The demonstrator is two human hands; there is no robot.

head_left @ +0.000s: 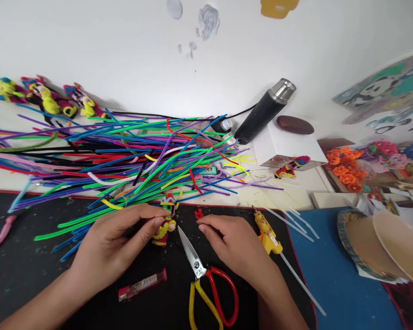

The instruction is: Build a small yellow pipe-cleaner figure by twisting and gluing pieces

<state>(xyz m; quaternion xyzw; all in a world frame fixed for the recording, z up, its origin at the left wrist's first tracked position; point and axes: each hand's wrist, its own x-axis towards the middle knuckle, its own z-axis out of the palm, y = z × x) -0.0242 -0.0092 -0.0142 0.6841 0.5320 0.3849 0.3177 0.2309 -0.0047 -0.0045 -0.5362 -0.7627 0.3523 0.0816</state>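
My right hand (236,236) pinches a small curled red pipe-cleaner piece (198,213) between thumb and forefinger. Across from it, my left hand (120,233) has its thumb and forefinger drawn together; what they hold, if anything, is too small to make out. Just beyond those fingertips is a little pipe-cleaner figure (164,231) in yellow, magenta and green, partly covered by the fingers. Between my hands lie scissors (196,263) with one red and one yellow handle, blades pointing away from me. A small clear tube with pink ends (142,285) rests on the black mat (99,302).
Many coloured pipe cleaners (124,160) are heaped behind the mat. A yellow glue gun (267,233) with a glue stick lies at right. Farther back are a black thermos (261,114), a white box (289,142) and more figures (50,98). A woven basket (351,247) stands far right.
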